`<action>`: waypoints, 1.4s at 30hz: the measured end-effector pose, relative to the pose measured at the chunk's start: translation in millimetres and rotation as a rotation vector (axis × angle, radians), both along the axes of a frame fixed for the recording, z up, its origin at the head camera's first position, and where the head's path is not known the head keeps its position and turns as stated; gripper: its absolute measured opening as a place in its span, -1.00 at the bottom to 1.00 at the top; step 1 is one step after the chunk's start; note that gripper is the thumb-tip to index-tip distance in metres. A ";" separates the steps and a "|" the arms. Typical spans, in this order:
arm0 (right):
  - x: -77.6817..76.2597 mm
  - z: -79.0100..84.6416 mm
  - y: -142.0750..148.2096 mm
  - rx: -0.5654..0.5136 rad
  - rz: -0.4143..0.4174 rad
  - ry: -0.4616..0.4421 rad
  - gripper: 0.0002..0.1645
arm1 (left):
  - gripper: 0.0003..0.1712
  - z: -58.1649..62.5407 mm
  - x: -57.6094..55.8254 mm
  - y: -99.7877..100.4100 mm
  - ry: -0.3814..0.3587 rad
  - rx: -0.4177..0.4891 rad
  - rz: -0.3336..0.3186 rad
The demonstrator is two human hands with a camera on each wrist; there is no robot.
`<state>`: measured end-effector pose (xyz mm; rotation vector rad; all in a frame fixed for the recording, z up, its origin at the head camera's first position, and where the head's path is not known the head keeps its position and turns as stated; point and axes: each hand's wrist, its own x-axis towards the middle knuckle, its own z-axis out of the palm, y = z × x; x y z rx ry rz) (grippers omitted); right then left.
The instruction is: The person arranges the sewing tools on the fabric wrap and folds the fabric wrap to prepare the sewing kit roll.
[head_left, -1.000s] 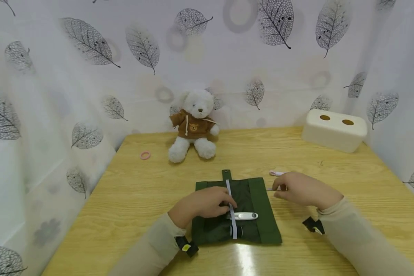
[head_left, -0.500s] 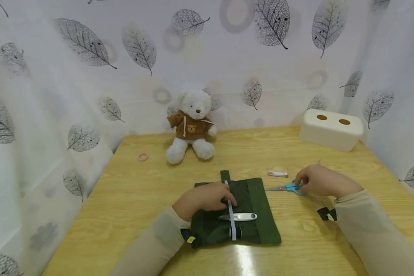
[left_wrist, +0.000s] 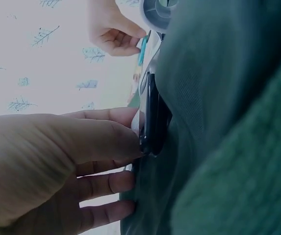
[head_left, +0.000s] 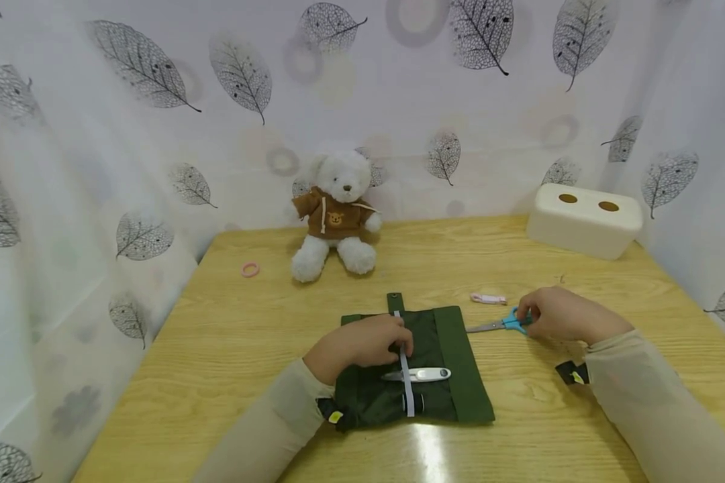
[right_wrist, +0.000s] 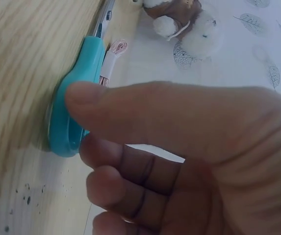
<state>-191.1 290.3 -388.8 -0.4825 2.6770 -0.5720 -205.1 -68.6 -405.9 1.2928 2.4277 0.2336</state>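
Observation:
A dark green fabric roll (head_left: 474,382) lies opened flat on the table, with a white elastic strap (head_left: 408,389) running down its middle. My left hand (head_left: 365,345) is over its left half, thumb and index finger pinching the strap; a dark slim object (left_wrist: 155,115) lies right at the thumb tip. Under the strap sit a white-handled tool with a pointed metal blade (head_left: 430,375) and a black thread spool (head_left: 415,403). To the right, my right hand (head_left: 564,315) pinches the blue handle of the scissors (head_left: 510,322), whose blades point at the roll's right edge.
A pink skein of thread (head_left: 488,298) lies just beyond the scissors. Farther back sit a white teddy bear (head_left: 338,218) in a brown hoodie and a cream box with two holes (head_left: 583,221). A pink ring (head_left: 250,270) is at the left. Leaf-printed curtains enclose the table.
My right hand has moved right, away from the roll's edge, and the scissors now show. My left hand stays at the strap, with the white-handled tool's blade more exposed.

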 end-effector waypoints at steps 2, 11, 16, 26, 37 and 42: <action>0.1 -0.4 0.6 -0.001 0.001 0.001 -0.85 | -0.79 0.4 1.2 0.5 0.012 0.008 -0.003; 0.2 -3.8 2.3 -0.008 -0.005 0.037 -0.87 | -0.86 0.1 4.6 2.1 0.044 0.026 -0.020; 0.4 -7.5 2.8 0.002 0.002 0.026 -0.79 | -0.86 -1.6 5.2 2.3 0.037 0.015 -0.017; -4.2 -10.7 0.7 0.028 0.019 0.066 -0.81 | -0.80 -1.9 6.6 -0.3 0.074 0.005 -0.043; -0.8 0.3 4.3 0.049 0.033 0.109 -0.88 | -0.84 1.3 8.5 -0.8 0.040 0.040 -0.014; 3.5 6.7 -7.3 -0.003 0.072 0.102 -0.89 | -0.85 -3.5 7.8 -2.7 0.034 0.063 0.000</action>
